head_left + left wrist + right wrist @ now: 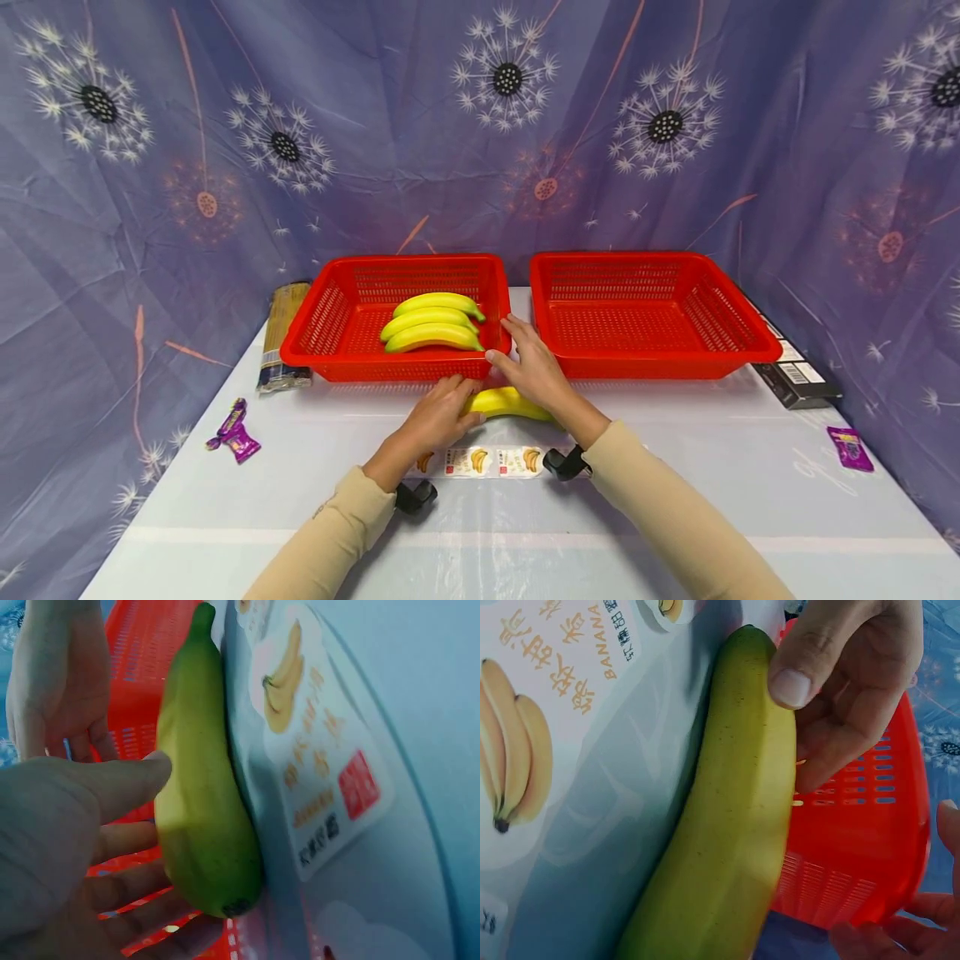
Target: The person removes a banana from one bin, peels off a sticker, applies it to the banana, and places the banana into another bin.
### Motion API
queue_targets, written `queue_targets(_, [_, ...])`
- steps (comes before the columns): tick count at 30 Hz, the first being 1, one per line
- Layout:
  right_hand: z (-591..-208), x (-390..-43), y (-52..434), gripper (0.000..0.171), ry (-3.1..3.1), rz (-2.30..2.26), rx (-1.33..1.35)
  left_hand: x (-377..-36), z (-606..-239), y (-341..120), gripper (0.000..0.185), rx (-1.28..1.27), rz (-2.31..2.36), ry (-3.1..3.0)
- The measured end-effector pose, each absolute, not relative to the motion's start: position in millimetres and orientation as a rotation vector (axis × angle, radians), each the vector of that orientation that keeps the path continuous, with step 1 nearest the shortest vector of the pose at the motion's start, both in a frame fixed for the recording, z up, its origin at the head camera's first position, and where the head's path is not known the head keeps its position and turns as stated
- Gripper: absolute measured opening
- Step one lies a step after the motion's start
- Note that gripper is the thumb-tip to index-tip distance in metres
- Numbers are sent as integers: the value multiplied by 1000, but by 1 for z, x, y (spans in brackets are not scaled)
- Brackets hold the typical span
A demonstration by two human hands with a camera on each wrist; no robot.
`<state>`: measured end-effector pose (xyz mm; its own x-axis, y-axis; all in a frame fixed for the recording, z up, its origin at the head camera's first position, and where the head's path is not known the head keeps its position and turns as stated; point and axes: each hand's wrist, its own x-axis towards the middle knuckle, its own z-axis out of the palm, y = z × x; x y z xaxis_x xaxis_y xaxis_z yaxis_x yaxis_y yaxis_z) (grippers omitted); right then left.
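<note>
A single yellow banana (506, 403) with greenish ends lies on the table in front of the red baskets. My left hand (442, 414) holds its left end, the thumb (131, 780) on the near side and the fingers behind. Above the banana's right part, my right hand (531, 367) reaches to the right front corner of the left red basket (408, 368). Its fingers are spread and loosely bent at the rim, and whether they touch it is hard to tell. Three more bananas (431, 321) lie side by side in that basket.
A second red basket (652, 367) stands to the right. Banana-printed stickers (469, 462) lie in a strip before the hands. Also there are a noodle pack (283, 333), a black box (802, 387), purple-wrapped sweets (238, 437) at left and another purple sweet (850, 448) at right.
</note>
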<state>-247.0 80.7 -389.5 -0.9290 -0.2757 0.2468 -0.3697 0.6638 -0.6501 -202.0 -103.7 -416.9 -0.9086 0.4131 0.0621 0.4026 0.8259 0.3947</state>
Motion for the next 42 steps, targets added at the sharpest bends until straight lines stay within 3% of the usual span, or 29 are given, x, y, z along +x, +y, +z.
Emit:
queue_targets(6, [-382,-232,96,69,-2744,1134,641,-191,-410,-97,46,796,691,3106])
queue_targets(14, [-384,-195,136,39,-2565,1106,679,-172,-408,-79,36,1053,651,3114])
queue_targets(19, [-397,-175,167,32,-2613,958,662,-165,-413,-66,32,1146,563,3068])
queue_targets(31, [-435,-144,238,31,-2796,650,562,-159,-427,-23,30,1321,379,2984])
queue_targets(42, [-445,-139,264,37,-2862,609,541,-162,-436,7,25,1392,354,2951])
